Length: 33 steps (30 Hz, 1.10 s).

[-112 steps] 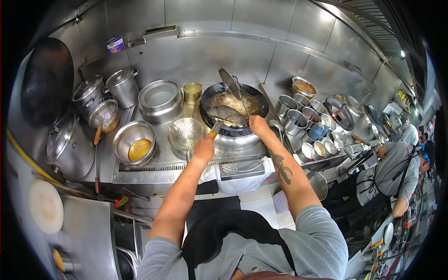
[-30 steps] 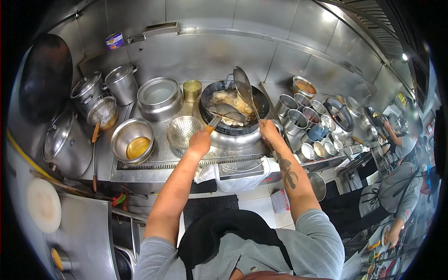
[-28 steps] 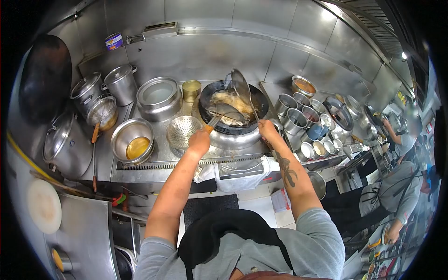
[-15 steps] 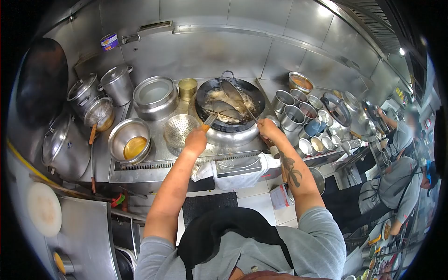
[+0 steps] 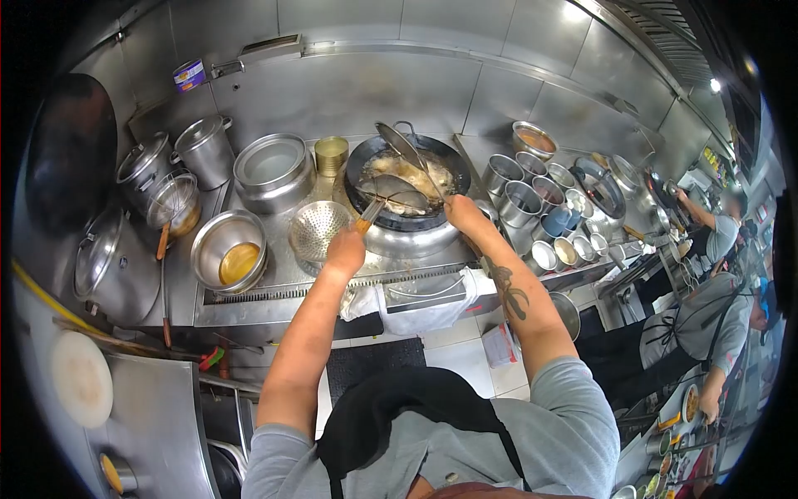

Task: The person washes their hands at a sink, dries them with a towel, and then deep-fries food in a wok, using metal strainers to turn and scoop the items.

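Observation:
A black wok (image 5: 359, 158) on the range holds pale food in bubbling liquid. My left hand (image 5: 346, 252) is closed round the wooden handle of a wire skimmer (image 5: 397, 191), whose round mesh head hangs over the near part of the wok. In my right hand (image 5: 465, 214) is the handle of a long metal wok ladle (image 5: 399, 143). Its dark oval head is tilted above the wok's far left side. Just left of the wok, near my left hand, lies a perforated metal strainer (image 5: 321, 230).
A steel bowl with yellow liquid (image 5: 233, 249), a large pot (image 5: 274, 170) and a tin (image 5: 331, 155) stand to the left. Several metal containers (image 5: 522, 202) crowd the right side. White cloths (image 5: 428, 309) hang at the front edge. Co-workers (image 5: 694, 324) stand farther right.
My right hand has moved up and left, lifting the ladle's head toward the wok's far rim. The skimmer has shifted slightly; its mesh shows more clearly.

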Tool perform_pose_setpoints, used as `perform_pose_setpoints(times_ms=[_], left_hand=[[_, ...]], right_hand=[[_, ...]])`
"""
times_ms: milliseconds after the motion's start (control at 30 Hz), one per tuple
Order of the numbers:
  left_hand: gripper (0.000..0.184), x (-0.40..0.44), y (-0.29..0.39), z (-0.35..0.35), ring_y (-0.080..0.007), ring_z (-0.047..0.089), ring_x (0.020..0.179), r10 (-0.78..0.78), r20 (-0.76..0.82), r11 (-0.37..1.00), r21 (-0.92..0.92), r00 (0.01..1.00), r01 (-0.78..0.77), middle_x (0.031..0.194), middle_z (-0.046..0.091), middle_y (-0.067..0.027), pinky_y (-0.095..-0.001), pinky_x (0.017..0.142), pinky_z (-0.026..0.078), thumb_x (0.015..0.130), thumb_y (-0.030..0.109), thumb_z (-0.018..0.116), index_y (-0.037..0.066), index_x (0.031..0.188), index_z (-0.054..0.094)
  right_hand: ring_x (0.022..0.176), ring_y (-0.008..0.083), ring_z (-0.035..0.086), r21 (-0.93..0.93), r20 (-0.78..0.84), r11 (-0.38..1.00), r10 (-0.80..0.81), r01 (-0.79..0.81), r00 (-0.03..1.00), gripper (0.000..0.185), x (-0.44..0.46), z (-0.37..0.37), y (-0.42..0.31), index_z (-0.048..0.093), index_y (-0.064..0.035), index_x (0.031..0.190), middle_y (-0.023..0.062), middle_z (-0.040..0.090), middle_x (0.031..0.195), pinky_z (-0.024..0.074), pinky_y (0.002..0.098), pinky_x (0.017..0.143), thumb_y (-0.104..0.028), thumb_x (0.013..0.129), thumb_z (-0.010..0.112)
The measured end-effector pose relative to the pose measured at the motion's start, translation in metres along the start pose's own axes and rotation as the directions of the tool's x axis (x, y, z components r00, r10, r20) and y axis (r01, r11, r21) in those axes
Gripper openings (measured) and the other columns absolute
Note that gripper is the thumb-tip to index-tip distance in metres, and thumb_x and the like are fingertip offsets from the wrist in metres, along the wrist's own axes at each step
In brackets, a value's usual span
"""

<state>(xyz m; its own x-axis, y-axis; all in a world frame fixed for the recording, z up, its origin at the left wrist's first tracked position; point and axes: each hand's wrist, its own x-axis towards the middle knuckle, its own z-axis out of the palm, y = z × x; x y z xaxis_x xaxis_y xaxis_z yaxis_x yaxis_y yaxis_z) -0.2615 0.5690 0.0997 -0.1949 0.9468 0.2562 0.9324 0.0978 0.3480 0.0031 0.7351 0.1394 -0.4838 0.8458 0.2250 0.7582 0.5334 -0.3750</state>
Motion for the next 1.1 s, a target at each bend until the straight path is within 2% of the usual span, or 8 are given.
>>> perform_pose_setpoints(times_ms=[133, 233, 333, 467, 667, 833, 933, 1100], left_hand=[[0.034, 0.002, -0.001, 0.004, -0.0405, 0.061, 0.09, -0.032, 0.02, 0.999, 0.003, 0.999, 0.031, 0.101, 0.059, -0.0264, -0.0453, 0.078, 0.051, 0.086, 0.005, 0.043, -0.008, 0.117, 0.051], [0.035, -0.003, 0.003, -0.002, -0.0402, 0.061, 0.091, -0.048, 0.064, 0.999, 0.001, 0.997, 0.048, 0.102, 0.059, -0.0264, -0.0453, 0.078, 0.051, 0.087, 0.005, 0.043, -0.008, 0.118, 0.05], [0.034, -0.004, 0.0, -0.004, -0.0398, 0.062, 0.091, -0.045, 0.057, 0.999, 0.021, 0.997, 0.043, 0.101, 0.059, -0.0264, -0.0453, 0.078, 0.051, 0.087, 0.006, 0.043, -0.008, 0.118, 0.05], [0.033, -0.002, -0.007, 0.006, -0.0395, 0.062, 0.089, -0.037, 0.012, 0.999, 0.018, 0.999, 0.036, 0.099, 0.06, -0.0257, -0.0451, 0.077, 0.051, 0.087, 0.006, 0.043, -0.008, 0.116, 0.051], [0.033, 0.003, -0.007, -0.001, -0.0394, 0.062, 0.088, -0.021, 0.044, 1.0, 0.01, 0.999, 0.02, 0.098, 0.06, -0.0251, -0.0451, 0.075, 0.051, 0.088, 0.008, 0.043, -0.007, 0.115, 0.052], [0.032, 0.003, -0.004, -0.013, -0.0403, 0.062, 0.09, -0.045, 0.071, 0.999, 0.017, 0.996, 0.044, 0.099, 0.06, -0.0252, -0.0461, 0.077, 0.051, 0.088, 0.009, 0.042, -0.007, 0.115, 0.052], [0.033, 0.005, -0.002, -0.012, -0.0405, 0.061, 0.092, -0.053, 0.081, 0.999, 0.011, 0.995, 0.053, 0.102, 0.059, -0.0255, -0.0468, 0.079, 0.05, 0.088, 0.008, 0.042, -0.006, 0.116, 0.051], [0.034, 0.002, 0.005, -0.019, -0.0407, 0.06, 0.095, -0.076, 0.112, 0.997, 0.031, 0.991, 0.073, 0.107, 0.057, -0.026, -0.0472, 0.08, 0.05, 0.088, 0.008, 0.042, -0.005, 0.118, 0.05]], right_hand=[[0.085, 0.0418, 0.062, 0.046, 0.046, 0.999, -0.032, 0.03, 0.998, 0.025, 0.02, 0.015, -0.003, 0.065, 0.0011, 0.092, 0.0275, 0.063, 0.086, 0.0497, 0.045, 0.077, -0.016, 0.086, 0.049], [0.072, 0.0382, 0.065, -0.029, 0.088, 0.995, 0.1, -0.098, 0.991, 0.025, 0.025, 0.018, -0.012, 0.066, 0.0007, 0.09, 0.026, 0.064, 0.08, 0.0516, 0.0441, 0.068, -0.017, 0.086, 0.048], [0.052, 0.0306, 0.063, 0.086, 0.167, 0.968, 0.219, -0.235, 0.961, 0.024, 0.024, 0.003, -0.011, 0.065, 0.0003, 0.088, 0.0205, 0.063, 0.068, 0.0509, 0.0415, 0.054, -0.018, 0.086, 0.048], [0.038, 0.0193, 0.051, 0.138, 0.09, 0.973, 0.173, -0.184, 0.981, 0.023, 0.02, -0.023, 0.018, 0.062, -0.0007, 0.083, 0.0089, 0.054, 0.054, 0.0425, 0.0344, 0.04, -0.019, 0.086, 0.049], [0.038, 0.0146, 0.048, 0.363, 0.096, 0.867, 0.329, -0.341, 0.939, 0.023, -0.007, -0.064, 0.042, 0.059, -0.0015, 0.079, 0.0054, 0.055, 0.056, 0.0371, 0.0312, 0.036, -0.019, 0.089, 0.048], [0.038, 0.0134, 0.045, 0.626, 0.288, 0.524, 0.533, -0.578, 0.795, 0.021, -0.035, -0.035, 0.057, 0.056, -0.0038, 0.084, 0.0055, 0.055, 0.06, 0.0291, 0.0277, 0.03, -0.021, 0.092, 0.047], [0.042, 0.013, 0.045, 0.771, 0.498, 0.161, 0.45, -0.616, 0.741, 0.022, -0.039, 0.004, 0.071, 0.051, -0.0021, 0.107, 0.0075, 0.055, 0.065, 0.0298, 0.0257, 0.033, -0.017, 0.092, 0.048], [0.044, 0.0108, 0.042, 0.807, 0.591, -0.177, 0.256, -0.563, 0.765, 0.016, -0.03, 0.031, 0.08, 0.049, -0.0041, 0.104, 0.0059, 0.054, 0.066, 0.0285, 0.0226, 0.034, -0.014, 0.092, 0.049]])
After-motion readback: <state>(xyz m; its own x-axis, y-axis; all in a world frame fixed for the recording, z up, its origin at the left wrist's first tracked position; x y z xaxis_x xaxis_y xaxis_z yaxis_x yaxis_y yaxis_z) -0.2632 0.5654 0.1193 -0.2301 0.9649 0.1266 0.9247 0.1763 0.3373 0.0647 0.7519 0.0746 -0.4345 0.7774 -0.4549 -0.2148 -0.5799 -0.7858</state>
